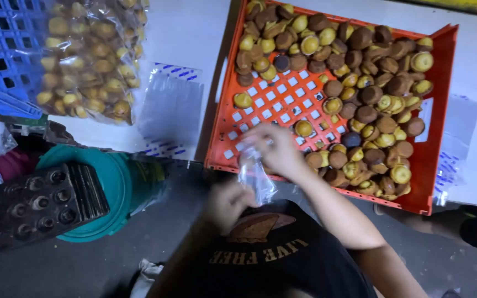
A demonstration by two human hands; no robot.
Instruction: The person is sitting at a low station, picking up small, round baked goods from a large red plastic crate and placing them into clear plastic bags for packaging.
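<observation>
The person stands at the edge of a white table [194, 33], looking straight down. Both hands meet at the near edge of an orange perforated tray [260, 105]. The right hand [277, 149] pinches the top of a small clear plastic bag [256, 177], and the left hand [226, 203], at 7 o'clock from it, closes around the bag's lower part; motion blur hides the fingers' exact placing.

The tray lies on the table at 12 o'clock from the hands, slightly turned. Small round cakes [360, 94], golden and dark brown, fill its far and right parts, while the near left part shows bare lattice with a few stray cakes.

At 10 o'clock from the hands a flat empty clear bag [171, 110] with blue printing lies on the table, and beyond it a large clear sack of the same cakes [92, 60] rests against a blue plastic crate [1, 49]. Another flat clear bag [454, 149] shows just beside the tray's right side.

Below the table edge the grey floor [84, 265] is dim. At 9 o'clock stands a teal tub [122, 182], with a dark metal baking mould [34, 204] lying across it.
</observation>
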